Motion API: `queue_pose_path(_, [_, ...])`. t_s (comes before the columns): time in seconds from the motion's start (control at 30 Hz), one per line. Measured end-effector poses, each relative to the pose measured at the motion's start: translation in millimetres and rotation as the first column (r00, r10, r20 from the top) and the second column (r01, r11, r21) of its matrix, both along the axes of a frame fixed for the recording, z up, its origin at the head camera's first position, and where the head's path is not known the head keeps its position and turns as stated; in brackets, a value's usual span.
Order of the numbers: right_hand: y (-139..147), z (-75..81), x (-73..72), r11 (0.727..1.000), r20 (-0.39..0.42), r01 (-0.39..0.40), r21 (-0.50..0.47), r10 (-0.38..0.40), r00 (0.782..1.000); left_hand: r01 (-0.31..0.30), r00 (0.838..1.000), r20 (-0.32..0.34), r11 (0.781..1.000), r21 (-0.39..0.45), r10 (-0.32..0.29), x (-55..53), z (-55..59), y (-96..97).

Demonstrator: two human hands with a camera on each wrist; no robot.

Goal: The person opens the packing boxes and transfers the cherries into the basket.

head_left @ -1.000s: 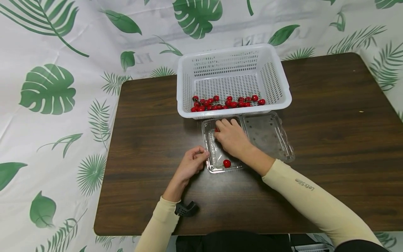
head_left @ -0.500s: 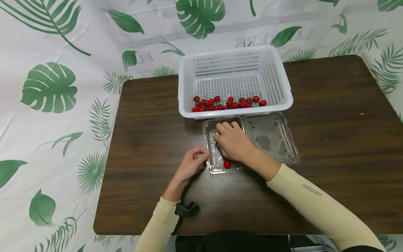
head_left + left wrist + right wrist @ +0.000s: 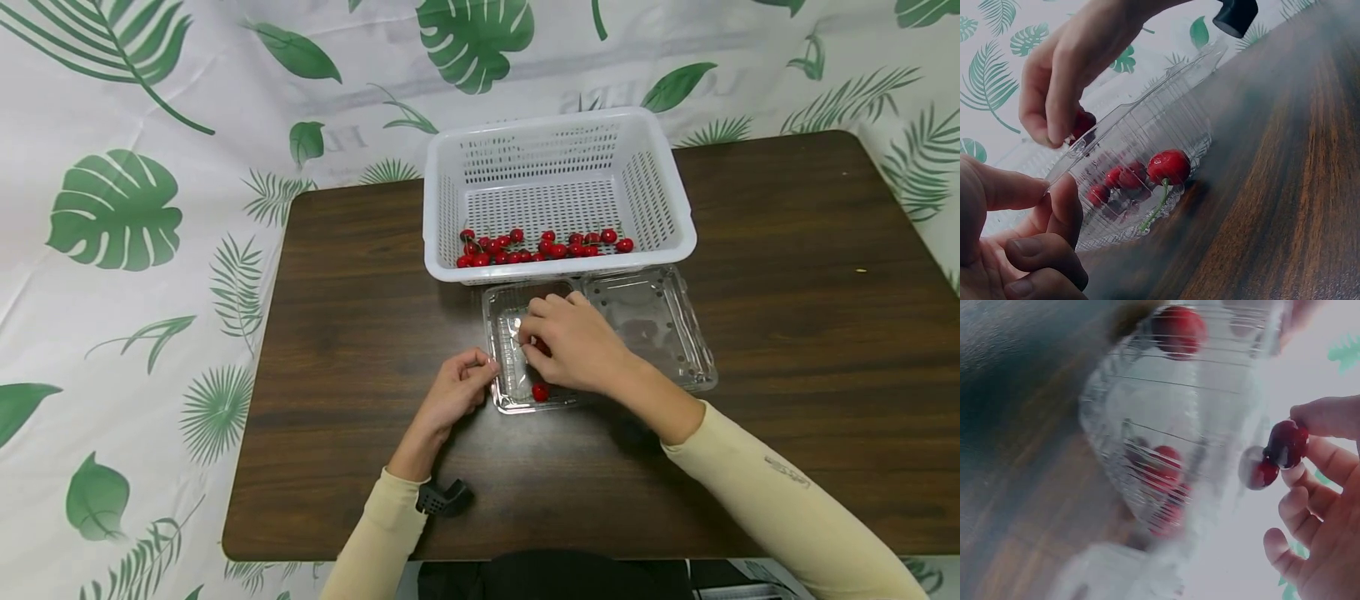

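Observation:
My left hand (image 3: pixel 456 387) pinches the near-left rim of a clear plastic clamshell box (image 3: pixel 491 325) between thumb and forefinger. Over the box's tray is my right hand (image 3: pixel 573 343); in the right wrist view its thumb and forefinger pinch a dark red cherry (image 3: pixel 1288 445). A second cherry (image 3: pixel 1258 469) hangs against that one. One cherry (image 3: pixel 540 392) with a green stem lies in the near corner of the tray. Several more cherries (image 3: pixel 1124 177) show through the clear wall in the left wrist view; the right hand covers them in the head view.
The box's lid (image 3: pixel 648 325) lies folded open on the right. Behind the box stands a white slotted basket (image 3: pixel 558 268) with several cherries (image 3: pixel 517 250) along its near side. All stand on a dark wooden table (image 3: pixel 360 333) before a leaf-print sheet (image 3: pixel 360 100).
The right hand has come back from the far left part of the tray, moving right and nearer, and now lifts cherries in its fingertips. The left hand has stayed on the rim.

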State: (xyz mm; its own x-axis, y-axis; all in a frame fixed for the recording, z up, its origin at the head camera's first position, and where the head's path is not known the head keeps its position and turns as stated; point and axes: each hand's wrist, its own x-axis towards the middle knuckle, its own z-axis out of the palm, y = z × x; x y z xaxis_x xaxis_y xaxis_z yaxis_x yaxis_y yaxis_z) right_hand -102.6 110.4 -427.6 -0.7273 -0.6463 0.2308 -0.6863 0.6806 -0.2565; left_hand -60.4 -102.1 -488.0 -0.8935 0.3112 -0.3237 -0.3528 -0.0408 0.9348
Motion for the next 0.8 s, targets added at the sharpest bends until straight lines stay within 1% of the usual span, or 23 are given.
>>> queue_pose_path(0.17, [5, 15.2, 0.3, 0.995, 0.029, 0.026, -0.097, -0.024, 0.999, -0.006, 1.0, -0.008, 1.0, -0.004, 0.006, 0.2, -0.5, -0.1])
queue_pose_path(0.3, [11, 26.1, -3.9, 0.976, 0.034, 0.051, -0.211, -0.045, 0.998, -0.006, 1.0, -0.002, 1.0, -0.008, 0.006, 0.7, -1.0, 0.0])
queue_pose_path(0.43, [17, 34.0, -10.6, 0.933, 0.061, 0.102, -0.345, -0.087, 0.994, -0.004, 1.0, 0.0, 1.0, -0.011, 0.004, 1.6, 0.2, 0.0])
queue_pose_path(0.53, [22, 38.2, -15.5, 0.894, 0.088, 0.159, -0.418, -0.134, 0.987, 0.001, 1.0, -0.004, 1.0, -0.013, -0.001, 2.0, 0.8, -0.2])
queue_pose_path(0.67, [29, 41.1, -22.1, 0.844, 0.13, 0.236, -0.481, -0.198, 0.972, 0.006, 1.0, -0.007, 1.0, -0.016, -0.006, 2.1, 0.2, -0.6])
queue_pose_path(0.8, [35, 41.3, -29.9, 0.801, 0.157, 0.308, -0.513, -0.265, 0.951, 0.007, 1.0, -0.009, 1.0, -0.017, -0.007, 2.1, -0.1, -1.0])
